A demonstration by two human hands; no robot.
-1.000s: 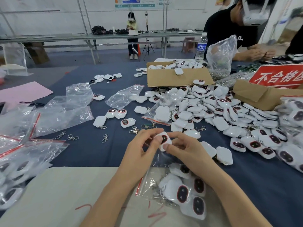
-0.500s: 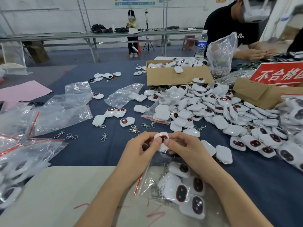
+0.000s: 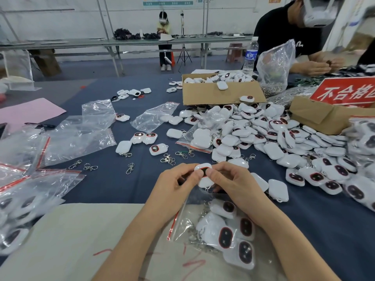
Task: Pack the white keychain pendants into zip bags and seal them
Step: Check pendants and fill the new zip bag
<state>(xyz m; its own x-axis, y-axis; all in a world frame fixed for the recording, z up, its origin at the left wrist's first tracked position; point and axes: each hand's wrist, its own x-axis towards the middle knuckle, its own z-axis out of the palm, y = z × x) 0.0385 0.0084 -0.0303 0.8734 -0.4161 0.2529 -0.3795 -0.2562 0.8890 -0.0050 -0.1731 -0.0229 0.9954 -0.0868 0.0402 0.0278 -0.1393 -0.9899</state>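
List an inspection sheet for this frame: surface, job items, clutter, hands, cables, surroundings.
Surface: dark blue cloth-covered table, beige sheet at near edge.
Job's things: white plastic keychain pendant with dark oval face; clear red-strip zip bag, part-filled, under the wrists; loose pendant heap.
Clutter: empty clear plastic bags, loose metal clasps, brown cardboard box.
Hands: left hand and right hand both pinch the pendant.
Cables: nothing seen.
Surroundings: person in black shirt opposite.

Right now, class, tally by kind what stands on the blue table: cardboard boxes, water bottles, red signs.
Boxes: 2
Bottles: 1
Signs: 1
Total: 4
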